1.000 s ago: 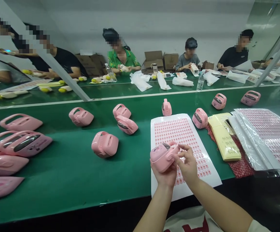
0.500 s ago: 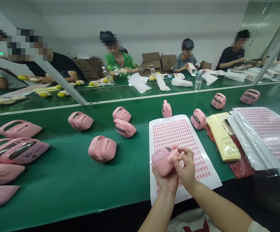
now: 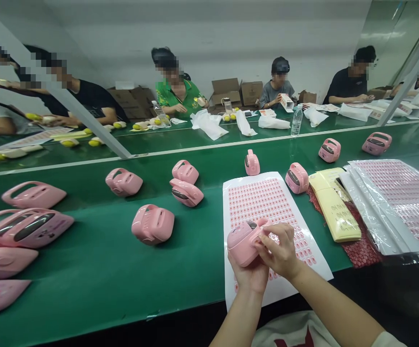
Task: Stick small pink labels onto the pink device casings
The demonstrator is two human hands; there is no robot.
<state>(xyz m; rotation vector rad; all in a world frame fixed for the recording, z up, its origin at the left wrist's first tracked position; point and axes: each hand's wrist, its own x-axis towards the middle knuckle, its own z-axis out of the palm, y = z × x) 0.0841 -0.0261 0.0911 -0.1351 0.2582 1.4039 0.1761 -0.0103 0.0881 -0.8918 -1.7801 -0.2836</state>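
My left hand [image 3: 250, 275] cups a pink plastic device with a carry handle [image 3: 242, 246], like a small portable speaker, from below. Its dark window and printed front face up and left. At the device's right side, by the handle, my right hand [image 3: 279, 248] has its thumb and fingertips pinched together. Whatever lies between those fingertips is too small to make out. Under both hands lies a white sheet of small pink-and-red oval stickers [image 3: 255, 200], its lower part covered by the hands and device.
Several like pink devices [image 3: 153, 224] stand on the green work surface [image 3: 97, 270]. To the right are a yellow device [image 3: 335, 207], red mesh wrap [image 3: 363, 246] and plastic-covered sticker sheets [image 3: 397, 202]. A bottle [image 3: 296, 121] stands beyond the rail. Co-workers sit opposite.
My right hand has shifted slightly right and its fingers have curled closer together at the handle side. The left hand keeps holding the device. The co-worker in green has raised one hand.
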